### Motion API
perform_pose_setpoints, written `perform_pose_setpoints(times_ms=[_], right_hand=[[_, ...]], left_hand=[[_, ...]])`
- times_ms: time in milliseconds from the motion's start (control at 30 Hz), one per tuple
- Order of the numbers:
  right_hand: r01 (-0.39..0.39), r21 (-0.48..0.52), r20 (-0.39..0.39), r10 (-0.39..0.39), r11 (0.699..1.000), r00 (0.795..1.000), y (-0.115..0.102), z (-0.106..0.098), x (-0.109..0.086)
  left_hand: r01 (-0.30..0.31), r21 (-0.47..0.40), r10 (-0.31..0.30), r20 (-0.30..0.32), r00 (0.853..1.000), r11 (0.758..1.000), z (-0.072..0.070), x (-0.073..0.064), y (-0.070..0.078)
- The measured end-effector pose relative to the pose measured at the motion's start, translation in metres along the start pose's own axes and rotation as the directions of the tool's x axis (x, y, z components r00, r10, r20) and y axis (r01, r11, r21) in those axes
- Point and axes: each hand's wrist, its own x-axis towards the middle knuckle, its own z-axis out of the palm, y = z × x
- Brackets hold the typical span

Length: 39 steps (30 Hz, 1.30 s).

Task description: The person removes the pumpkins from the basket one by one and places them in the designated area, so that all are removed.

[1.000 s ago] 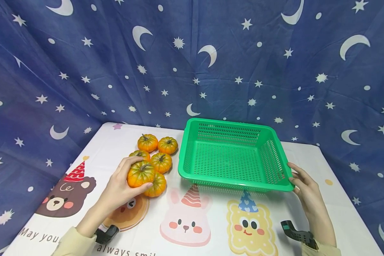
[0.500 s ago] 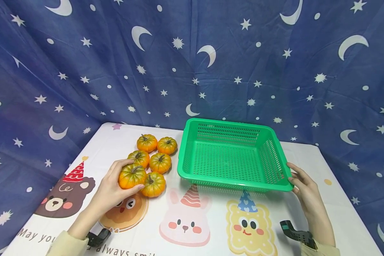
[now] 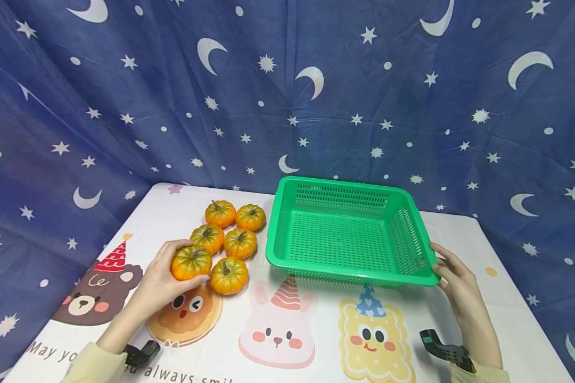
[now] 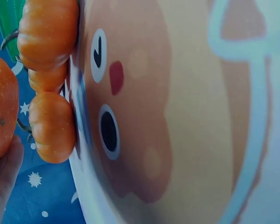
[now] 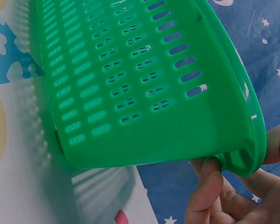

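Note:
My left hand (image 3: 159,277) grips a small orange-and-green pumpkin (image 3: 191,263), thumb on its near side and fingers round its far side. In the left wrist view this pumpkin (image 4: 2,109) is held up off the tabletop, at the left edge. Several similar pumpkins stand close by on the table, the nearest pumpkin (image 3: 229,275) just to its right. My right hand (image 3: 462,284) holds the right front corner of a green plastic basket (image 3: 335,272). In the right wrist view, fingers (image 5: 207,193) curl under the basket's rim (image 5: 252,109). Nothing lies inside the basket.
A white tablecloth (image 3: 278,319) with printed cartoon animals covers the table. Behind it hangs a blue curtain (image 3: 287,96) with moons and stars. Two more pumpkins, one pumpkin (image 3: 220,214) left of the other pumpkin (image 3: 251,217), stand at the back, close to the basket's left side.
My left hand has moved left with the pumpkin, from overlapping the front pumpkin to beside it. The right hand and the basket have stayed put.

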Motion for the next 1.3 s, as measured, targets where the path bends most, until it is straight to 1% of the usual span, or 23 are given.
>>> perform_pose_setpoints(times_ms=[167,500,633,767,800,900,1000,1033,1133,1167,1200,1300], right_hand=[[-0.007,-0.004,-0.006,0.007,1.000,1.000,0.000,0.000,0.000],[-0.013,-0.018,-0.012,0.013,1.000,1.000,0.000,0.001,0.000],[-0.010,-0.027,-0.010,0.010,1.000,1.000,-0.001,0.001,0.000],[-0.014,-0.051,-0.019,0.013,0.999,1.000,0.002,0.000,0.001],[-0.008,-0.033,-0.029,0.007,0.999,1.000,0.005,0.000,0.003],[-0.017,-0.060,-0.027,0.016,0.998,1.000,0.014,-0.005,0.008],[-0.013,-0.036,-0.032,0.012,0.999,0.999,0.029,-0.012,0.016],[-0.021,-0.055,-0.027,0.020,0.998,0.999,0.035,-0.016,0.019],[-0.004,-0.037,-0.025,0.003,0.999,1.000,0.051,-0.024,0.029],[-0.004,-0.046,-0.019,0.003,0.999,1.000,0.055,-0.026,0.031],[0.002,-0.035,-0.028,-0.003,0.999,1.000,0.059,-0.028,0.033],[0.011,-0.039,-0.021,-0.012,0.999,1.000,0.067,-0.031,0.037]], left_hand=[[0.034,-0.014,-0.034,0.042,0.999,0.999,0.000,0.000,-0.007],[0.091,-0.026,-0.087,0.133,0.987,0.996,0.003,0.001,-0.023],[0.099,-0.020,-0.094,0.170,0.981,0.995,0.005,0.002,-0.028],[0.095,-0.024,-0.089,0.192,0.977,0.995,0.006,0.001,-0.031],[0.094,-0.025,-0.088,0.199,0.976,0.995,0.006,0.001,-0.031],[0.095,-0.020,-0.088,0.213,0.973,0.995,0.006,0.001,-0.032],[0.089,-0.013,-0.084,0.218,0.972,0.996,0.006,0.002,-0.034],[0.086,-0.011,-0.082,0.217,0.973,0.996,0.005,0.002,-0.034],[0.079,-0.008,-0.075,0.213,0.974,0.997,0.005,0.003,-0.035],[0.078,-0.013,-0.073,0.218,0.973,0.997,0.004,0.004,-0.035],[0.081,-0.015,-0.076,0.223,0.972,0.997,0.004,0.004,-0.036],[0.099,-0.020,-0.091,0.255,0.963,0.995,0.003,0.004,-0.037]])
